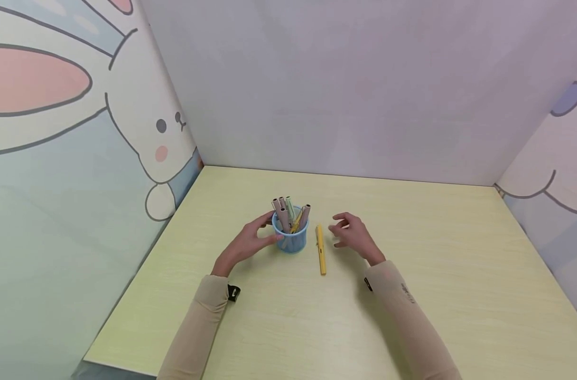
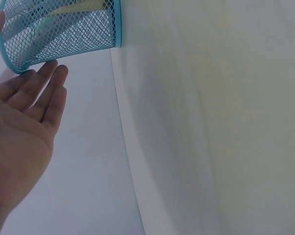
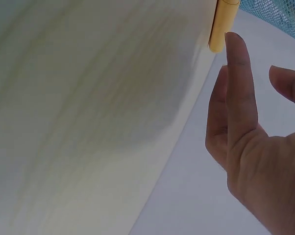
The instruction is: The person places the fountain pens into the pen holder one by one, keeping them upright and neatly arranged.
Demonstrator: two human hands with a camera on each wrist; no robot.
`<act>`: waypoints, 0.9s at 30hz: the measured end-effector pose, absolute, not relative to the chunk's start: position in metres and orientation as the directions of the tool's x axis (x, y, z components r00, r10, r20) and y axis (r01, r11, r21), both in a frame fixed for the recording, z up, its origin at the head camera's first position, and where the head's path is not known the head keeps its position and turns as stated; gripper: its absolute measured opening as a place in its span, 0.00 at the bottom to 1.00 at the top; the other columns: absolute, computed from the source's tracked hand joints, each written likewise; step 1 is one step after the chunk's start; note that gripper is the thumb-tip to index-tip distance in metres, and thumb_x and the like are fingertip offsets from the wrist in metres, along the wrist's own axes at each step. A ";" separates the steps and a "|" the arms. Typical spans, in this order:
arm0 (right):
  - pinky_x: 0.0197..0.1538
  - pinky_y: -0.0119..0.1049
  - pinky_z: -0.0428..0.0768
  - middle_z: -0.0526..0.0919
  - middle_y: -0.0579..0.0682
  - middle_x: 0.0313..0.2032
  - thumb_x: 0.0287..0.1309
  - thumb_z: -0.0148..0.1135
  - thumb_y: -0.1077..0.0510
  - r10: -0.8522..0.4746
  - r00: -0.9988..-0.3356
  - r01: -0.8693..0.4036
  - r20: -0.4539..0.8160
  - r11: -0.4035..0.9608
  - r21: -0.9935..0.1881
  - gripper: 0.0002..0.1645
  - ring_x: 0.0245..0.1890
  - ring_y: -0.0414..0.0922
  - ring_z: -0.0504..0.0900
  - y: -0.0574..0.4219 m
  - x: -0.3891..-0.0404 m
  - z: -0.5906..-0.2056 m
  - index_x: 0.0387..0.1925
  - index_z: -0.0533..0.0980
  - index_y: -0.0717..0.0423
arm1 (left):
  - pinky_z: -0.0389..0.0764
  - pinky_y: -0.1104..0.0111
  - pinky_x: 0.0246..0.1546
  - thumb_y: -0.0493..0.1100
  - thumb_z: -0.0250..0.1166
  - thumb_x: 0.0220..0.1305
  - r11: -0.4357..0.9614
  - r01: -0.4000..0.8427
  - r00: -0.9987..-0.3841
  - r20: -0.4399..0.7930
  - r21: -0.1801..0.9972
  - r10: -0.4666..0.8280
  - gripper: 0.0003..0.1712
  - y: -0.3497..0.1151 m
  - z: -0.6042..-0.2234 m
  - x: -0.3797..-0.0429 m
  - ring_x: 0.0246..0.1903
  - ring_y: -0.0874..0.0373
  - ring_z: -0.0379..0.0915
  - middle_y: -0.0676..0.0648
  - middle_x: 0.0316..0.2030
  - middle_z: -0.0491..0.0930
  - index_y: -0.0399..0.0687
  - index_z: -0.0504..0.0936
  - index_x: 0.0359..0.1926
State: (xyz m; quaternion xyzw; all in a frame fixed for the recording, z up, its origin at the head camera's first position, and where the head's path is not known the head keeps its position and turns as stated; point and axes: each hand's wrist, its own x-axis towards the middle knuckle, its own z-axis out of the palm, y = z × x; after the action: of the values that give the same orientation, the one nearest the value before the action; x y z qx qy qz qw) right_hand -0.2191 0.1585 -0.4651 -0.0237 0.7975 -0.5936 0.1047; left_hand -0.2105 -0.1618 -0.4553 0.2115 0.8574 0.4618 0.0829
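Observation:
A light blue mesh pen holder [image 1: 292,244] stands upright on the table, with several pens [image 1: 282,211] in it, most greyish-pink, one pale green and one yellow. My left hand [image 1: 248,243] holds it by the rim from the left, thumb at the front and fingers at the far side; in the left wrist view the fingertips [image 2: 61,73] reach the mesh wall. Just right of the holder, a yellow pen [image 1: 321,250] lies lengthwise on the table. Beside that pen my right hand [image 1: 356,237] hovers with its fingers loosely bent, thumb apart, holding nothing.
The pale wooden table [image 1: 440,274] runs back to a plain light wall [image 1: 345,105]. Side panels with cartoon animals, a rabbit panel [image 1: 141,121] on the left among them, border it on both sides.

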 end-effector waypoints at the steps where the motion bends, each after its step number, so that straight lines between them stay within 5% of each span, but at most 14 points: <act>1: 0.38 0.42 0.88 0.73 0.62 0.46 0.72 0.62 0.63 -0.170 -0.975 0.085 -0.141 0.301 -0.950 0.29 0.44 0.56 0.80 0.158 -0.220 -0.465 0.68 0.66 0.73 | 0.65 0.40 0.66 0.60 0.67 0.70 0.484 0.286 -0.897 0.054 0.827 0.438 0.47 -0.161 -0.455 -0.211 0.69 0.42 0.64 0.43 0.70 0.72 0.48 0.60 0.80; 27: 0.40 0.41 0.87 0.76 0.66 0.52 0.72 0.62 0.62 -0.202 -0.929 0.205 -0.311 0.418 -0.885 0.27 0.45 0.54 0.80 0.138 -0.234 -0.459 0.66 0.67 0.71 | 0.64 0.45 0.69 0.57 0.68 0.71 0.489 0.283 -0.904 0.059 0.825 0.423 0.46 -0.159 -0.453 -0.215 0.68 0.45 0.65 0.43 0.69 0.72 0.45 0.59 0.80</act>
State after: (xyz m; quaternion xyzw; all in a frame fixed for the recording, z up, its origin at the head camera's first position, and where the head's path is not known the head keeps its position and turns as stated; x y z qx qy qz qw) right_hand -0.2343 0.1384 -0.4590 0.0010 0.8207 -0.5394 0.1887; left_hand -0.2148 -0.1595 -0.4531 0.2053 0.8595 0.4618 0.0759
